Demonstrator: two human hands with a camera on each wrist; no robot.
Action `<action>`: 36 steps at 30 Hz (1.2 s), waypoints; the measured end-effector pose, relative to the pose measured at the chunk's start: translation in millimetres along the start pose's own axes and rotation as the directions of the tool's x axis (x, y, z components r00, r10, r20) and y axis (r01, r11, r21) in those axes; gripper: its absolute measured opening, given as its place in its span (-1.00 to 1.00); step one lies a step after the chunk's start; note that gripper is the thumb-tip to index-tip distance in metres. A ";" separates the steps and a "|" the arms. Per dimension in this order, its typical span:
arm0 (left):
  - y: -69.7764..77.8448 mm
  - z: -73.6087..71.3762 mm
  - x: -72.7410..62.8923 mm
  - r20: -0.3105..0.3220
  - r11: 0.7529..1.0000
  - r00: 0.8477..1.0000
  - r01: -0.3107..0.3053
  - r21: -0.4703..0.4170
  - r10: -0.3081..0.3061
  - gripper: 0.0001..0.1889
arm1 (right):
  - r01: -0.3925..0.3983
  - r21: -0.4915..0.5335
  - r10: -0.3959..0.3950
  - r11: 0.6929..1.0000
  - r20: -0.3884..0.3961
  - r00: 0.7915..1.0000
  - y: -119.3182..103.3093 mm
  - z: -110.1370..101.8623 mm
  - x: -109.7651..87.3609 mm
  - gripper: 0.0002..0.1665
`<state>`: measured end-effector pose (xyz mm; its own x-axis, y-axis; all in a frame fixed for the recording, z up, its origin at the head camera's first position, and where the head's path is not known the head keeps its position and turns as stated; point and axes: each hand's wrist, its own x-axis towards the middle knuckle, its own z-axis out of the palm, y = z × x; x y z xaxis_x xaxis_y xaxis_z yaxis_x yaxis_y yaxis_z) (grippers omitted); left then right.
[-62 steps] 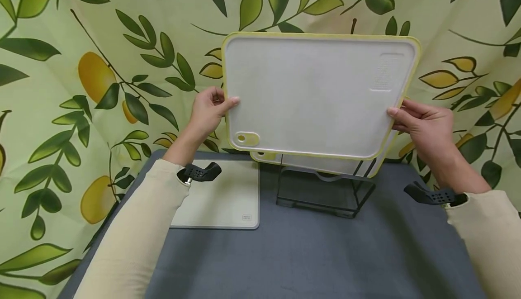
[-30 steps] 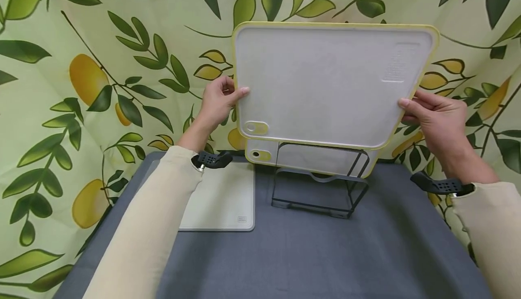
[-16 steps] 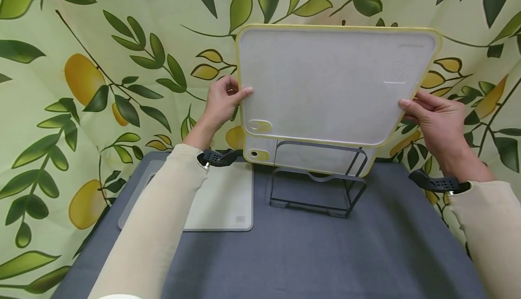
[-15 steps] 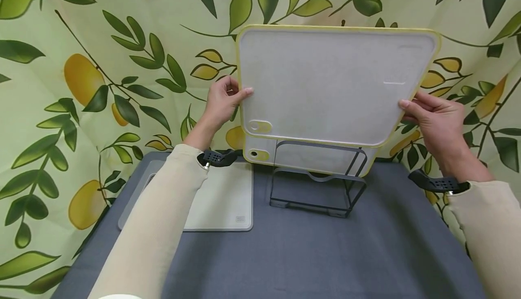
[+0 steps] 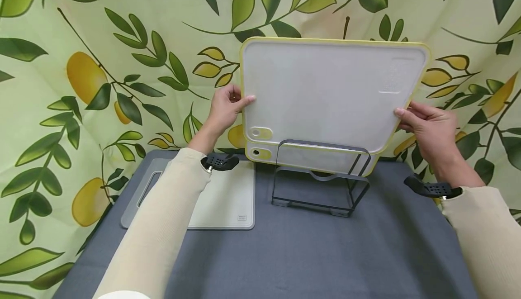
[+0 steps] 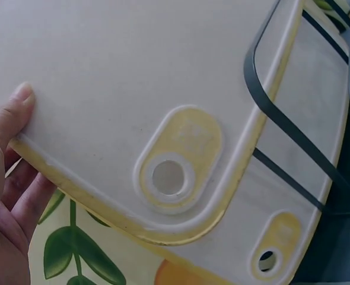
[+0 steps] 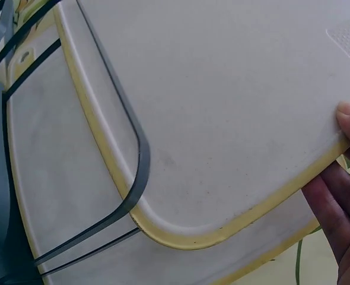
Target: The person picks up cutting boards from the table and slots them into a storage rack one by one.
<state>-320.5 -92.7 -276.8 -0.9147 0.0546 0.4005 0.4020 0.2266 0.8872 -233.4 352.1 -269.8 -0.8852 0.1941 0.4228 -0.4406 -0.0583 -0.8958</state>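
A white cutting board (image 5: pixel 325 91) with a yellow rim is held upright between both hands. My left hand (image 5: pixel 225 109) pinches its left edge, thumb on the front face and fingers behind. My right hand (image 5: pixel 431 125) grips the right edge the same way. The board's lower edge sits behind the front wire loop of the dark metal rack (image 5: pixel 321 177), as both wrist views show. Behind it, a second yellow-rimmed cutting board (image 6: pixel 293 184) stands in the rack, mostly hidden by the held one. A yellow patch with a round hole (image 6: pixel 168 177) marks the held board's lower left corner.
A pale cutting board with a grey rim (image 5: pixel 224 199) and a slot handle lies flat on the dark blue-grey table (image 5: pixel 285 263), left of the rack and partly under my left forearm. A leaf-print curtain (image 5: pixel 134 18) hangs behind the table.
Both hands first raised the board above the rack and shifted it right. Since half a second ago they have lowered it, and its bottom edge now lies behind the rack's front loop.
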 end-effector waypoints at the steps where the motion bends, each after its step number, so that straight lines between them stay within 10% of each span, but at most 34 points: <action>1: -0.8 0.0 -0.5 0.001 1.000 1.000 0.003 -0.002 -0.003 -0.78 | -0.003 -0.002 0.003 1.000 0.004 1.000 0.6 0.1 -0.4 -0.53; 36: -23.2 11.3 -16.7 0.028 0.984 0.987 0.154 0.092 -0.157 -0.69 | -0.063 -0.074 0.063 0.995 -0.002 0.998 31.1 -8.0 -17.7 -0.55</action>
<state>-315.1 -87.9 -306.7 -0.9673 0.0457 0.2493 0.2506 0.3210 0.9133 -230.2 354.6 -306.2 -0.9110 0.1922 0.3649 -0.3714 0.0025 -0.9285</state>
